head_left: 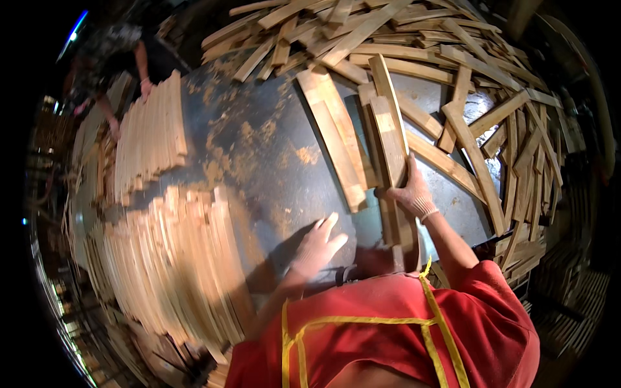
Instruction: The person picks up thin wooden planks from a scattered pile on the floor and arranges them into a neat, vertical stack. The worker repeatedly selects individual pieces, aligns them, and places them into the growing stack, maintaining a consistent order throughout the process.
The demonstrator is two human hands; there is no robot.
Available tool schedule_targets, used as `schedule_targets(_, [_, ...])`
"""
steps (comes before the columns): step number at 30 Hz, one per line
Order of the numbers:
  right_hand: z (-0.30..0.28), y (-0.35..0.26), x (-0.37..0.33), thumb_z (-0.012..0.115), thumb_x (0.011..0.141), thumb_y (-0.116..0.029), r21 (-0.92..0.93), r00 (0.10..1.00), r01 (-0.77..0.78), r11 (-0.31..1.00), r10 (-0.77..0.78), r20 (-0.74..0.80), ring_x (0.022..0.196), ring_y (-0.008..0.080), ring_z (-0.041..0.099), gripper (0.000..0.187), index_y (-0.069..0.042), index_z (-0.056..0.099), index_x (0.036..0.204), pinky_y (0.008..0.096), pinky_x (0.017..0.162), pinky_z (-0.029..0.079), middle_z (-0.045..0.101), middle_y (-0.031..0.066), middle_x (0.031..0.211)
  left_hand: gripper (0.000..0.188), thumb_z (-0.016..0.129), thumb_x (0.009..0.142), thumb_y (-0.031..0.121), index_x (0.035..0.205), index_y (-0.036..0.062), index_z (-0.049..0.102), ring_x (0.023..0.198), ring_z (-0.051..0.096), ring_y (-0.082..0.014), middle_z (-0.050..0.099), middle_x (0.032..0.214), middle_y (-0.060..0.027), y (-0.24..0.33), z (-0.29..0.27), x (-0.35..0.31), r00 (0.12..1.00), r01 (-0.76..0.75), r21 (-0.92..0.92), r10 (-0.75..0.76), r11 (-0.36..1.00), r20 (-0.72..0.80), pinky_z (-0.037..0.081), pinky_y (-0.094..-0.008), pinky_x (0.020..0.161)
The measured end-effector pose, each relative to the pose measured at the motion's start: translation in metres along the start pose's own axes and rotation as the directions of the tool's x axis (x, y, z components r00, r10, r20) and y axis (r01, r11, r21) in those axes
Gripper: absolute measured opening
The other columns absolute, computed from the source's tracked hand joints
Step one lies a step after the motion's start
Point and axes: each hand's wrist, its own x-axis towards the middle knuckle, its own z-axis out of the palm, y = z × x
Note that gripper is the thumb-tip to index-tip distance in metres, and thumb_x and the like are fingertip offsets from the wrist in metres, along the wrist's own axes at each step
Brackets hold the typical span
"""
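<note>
Head view: left hand (317,249) lies flat, fingers spread, on the dark sawdust-strewn table (259,161); right hand (414,194) grips a bundle of wooden slats (388,142) beside it; beyond, a loose slat pile (414,39).

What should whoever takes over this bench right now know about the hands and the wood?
Left hand: open, flat on the dark table, holding nothing.
Right hand: gripping a few long wooden slats lying lengthwise on the table.
Done: neat slat stacks on the left side.
Left: a big loose heap of slats at the far and right edges.
A co-worker handles another stack far left.
</note>
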Motion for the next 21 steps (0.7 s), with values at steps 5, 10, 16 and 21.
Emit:
schedule_targets(5, [0.052, -0.013, -0.063, 0.08, 0.075, -0.01, 0.63, 0.994, 0.038, 0.775, -0.095, 0.058, 0.119, 0.0289, 0.063, 0.106, -0.006, 0.026, 0.165, 0.037, 0.103, 0.052, 0.061, 0.0181, 0.138, 0.084, 0.068, 0.1, 0.041, 0.163, -0.0011, 0.032, 0.142, 0.052, -0.027, 0.045, 0.161, -0.0243, 0.001, 0.019, 0.021, 0.999, -0.021, -0.512, 0.002, 0.859, -0.039, 0.042, -0.0359, 0.115])
schedule_targets(10, [0.106, -0.059, -0.093, 0.074, 0.082, -0.001, 0.842, 0.855, -0.188, 0.505, -0.339, 0.394, 0.108, 0.0195, 0.064, 0.075, -0.004, 0.045, 0.151, 0.0339, 0.095, 0.055, 0.065, 0.0089, 0.124, 0.062, 0.076, 0.098, 0.039, 0.143, 0.0025, 0.056, 0.113, 0.061, -0.0156, 0.067, 0.121, -0.0061, -0.018, 0.007, 0.018, 0.99, -0.133, -0.938, -0.007, 0.321, -0.143, 0.051, -0.0315, 0.099])
schedule_targets(16, [0.214, -0.08, -0.154, 0.082, 0.083, -0.005, 0.664, 0.772, -0.266, 0.699, -0.258, 0.581, 0.095, 0.0189, 0.069, 0.054, 0.003, 0.06, 0.131, 0.0348, 0.092, 0.056, 0.072, 0.0076, 0.11, 0.053, 0.074, 0.097, 0.031, 0.138, 0.0, 0.059, 0.106, 0.066, -0.0183, 0.07, 0.12, -0.0114, -0.114, -0.008, -0.05, 0.919, -0.104, -0.879, -0.292, 0.465, -0.264, 0.054, -0.0339, 0.093])
schedule_targets(21, [0.265, -0.085, -0.145, 0.074, 0.093, -0.008, 0.657, 0.888, -0.228, 0.719, -0.124, 0.443, 0.085, 0.0175, 0.069, 0.029, -0.002, 0.065, 0.12, 0.0337, 0.076, 0.059, 0.073, 0.0085, 0.102, 0.071, 0.074, 0.09, 0.042, 0.146, 0.0048, 0.053, 0.12, 0.067, -0.0385, 0.071, 0.127, -0.0223, -0.17, -0.015, -0.152, 0.865, 0.145, -0.595, -0.393, 0.791, -0.313, 0.052, -0.045, 0.101])
